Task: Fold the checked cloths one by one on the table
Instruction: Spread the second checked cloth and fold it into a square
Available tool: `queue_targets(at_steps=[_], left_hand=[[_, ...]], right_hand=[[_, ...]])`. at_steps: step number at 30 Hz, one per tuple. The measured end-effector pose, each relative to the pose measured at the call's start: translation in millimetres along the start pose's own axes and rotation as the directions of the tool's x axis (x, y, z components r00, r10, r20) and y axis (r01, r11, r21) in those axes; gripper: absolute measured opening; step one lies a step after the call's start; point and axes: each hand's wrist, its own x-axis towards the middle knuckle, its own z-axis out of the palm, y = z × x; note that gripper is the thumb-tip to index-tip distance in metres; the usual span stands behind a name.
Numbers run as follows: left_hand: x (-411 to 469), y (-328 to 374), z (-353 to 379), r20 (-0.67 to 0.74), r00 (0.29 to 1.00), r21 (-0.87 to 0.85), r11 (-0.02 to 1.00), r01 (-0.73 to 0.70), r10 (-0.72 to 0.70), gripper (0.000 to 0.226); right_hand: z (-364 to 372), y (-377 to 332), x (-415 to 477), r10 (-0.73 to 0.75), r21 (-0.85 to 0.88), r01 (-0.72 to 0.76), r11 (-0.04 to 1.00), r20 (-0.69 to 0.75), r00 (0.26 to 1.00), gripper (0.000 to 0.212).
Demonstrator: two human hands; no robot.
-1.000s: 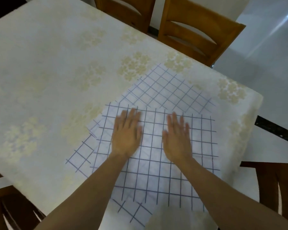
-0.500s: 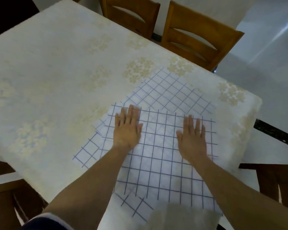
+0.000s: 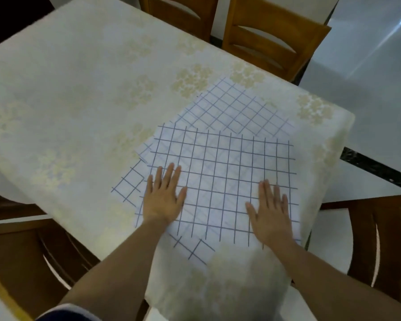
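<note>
Cloth (image 3: pixel 220 163) beneath left grip (image 3: pixel 163 202), right grip (image 3: pixel 272 216)

Setting: home dining room. Floral-covered tabletop (image 3: pixel 79 100); wooden chairs (image 3: pixel 271 40) beyond the fingers (image 3: pixel 169 174). Glossy floor (image 3: pixel 368 54) to their right.

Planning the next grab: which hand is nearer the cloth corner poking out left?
Left. The left hand lies beside the corner; the right hand rests across the top cloth.

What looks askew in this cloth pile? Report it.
A lower cloth lies rotated under the top cloth, its corners poking out on three sides. The left hand and right hand rest flat on top.
</note>
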Motion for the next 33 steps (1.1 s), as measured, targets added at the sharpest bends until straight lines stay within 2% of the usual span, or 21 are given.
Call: queue_targets(at_steps=[2, 5, 7, 9, 12, 14, 16, 19, 22, 24, 26, 29, 31, 33], left_hand=[[-7.9, -2.3, -4.7, 0.007, 0.999, -0.02, 0.999, 0.037, -0.037, 0.067], [-20.9, 36.4, -8.8, -0.066, 0.991, -0.096, 0.988, -0.121, 0.115, 0.064], [-29.3, 64.1, 4.5, -0.057, 0.974, -0.097, 0.97, -0.222, 0.218, 0.063], [-36.1, 74.4, 18.9, 0.007, 0.977, -0.05, 0.976, -0.214, 0.214, 0.062], [-36.3, 70.4, 23.4, 0.07, 0.978, -0.001, 0.98, -0.197, 0.197, 0.064], [-31.5, 65.5, 16.9, 0.086, 0.964, -0.006, 0.968, -0.253, 0.252, 0.067], [-22.2, 60.7, 8.5, 0.051, 0.954, -0.063, 0.954, -0.293, 0.297, 0.071], [7.5, 61.8, -11.4, 0.058, 0.933, -0.121, 0.93, -0.346, 0.355, 0.085], [40.8, 74.3, -34.9, 0.237, 0.926, -0.118, 0.955, -0.273, 0.294, 0.113], [55.8, 85.1, -44.8, 0.385, 0.9, -0.044, 0.978, -0.205, 0.206, 0.13], [62.9, 96.5, -49.2, 0.499, 0.857, 0.038, 0.984, -0.172, 0.131, 0.143], [67.6, 108.2, -53.6, 0.557, 0.828, 0.086, 0.986, -0.14, 0.069, 0.155], [67.7, 111.5, -56.4, 0.571, 0.82, 0.096, 0.987, -0.127, 0.05, 0.157], [69.0, 113.3, -58.0, 0.578, 0.815, 0.108, 0.987, -0.117, 0.034, 0.159]], right_hand=[[-2.3, 2.9, -0.8, 0.051, -0.005, -0.051, 0.999, 0.015, 0.999, 0.077], [-2.7, -37.7, -12.8, -0.04, 0.023, 0.042, 0.999, -0.094, 0.995, 0.07], [9.4, -71.3, -25.7, -0.127, 0.038, 0.131, 0.991, -0.098, 0.987, 0.065], [24.3, -87.9, -41.6, -0.144, 0.028, 0.146, 0.989, -0.047, 0.988, 0.064], [29.5, -65.2, -51.0, -0.147, -0.003, 0.147, 0.989, -0.003, 0.989, 0.065], [21.3, -35.2, -48.0, -0.064, 0.044, 0.065, 0.997, -0.026, 0.998, 0.068], [8.4, -4.9, -36.4, 0.12, 0.124, -0.114, 0.986, -0.043, 0.992, 0.072], [-21.4, 24.5, -10.7, 0.35, 0.326, -0.312, 0.892, -0.064, 0.934, 0.075], [-48.9, 39.4, 17.0, 0.479, 0.416, -0.41, 0.812, -0.071, 0.875, 0.066], [-61.1, 45.2, 30.3, 0.561, 0.47, -0.508, 0.722, 0.033, 0.827, 0.068], [-65.7, 51.3, 39.2, 0.578, 0.603, -0.552, 0.576, 0.178, 0.797, 0.079], [-68.0, 63.0, 45.6, 0.526, 0.741, -0.545, 0.392, 0.305, 0.794, 0.087], [-71.6, 70.0, 45.9, 0.505, 0.764, -0.54, 0.354, 0.329, 0.798, 0.075], [-77.0, 70.9, 43.1, 0.494, 0.759, -0.501, 0.416, 0.274, 0.825, 0.057]])
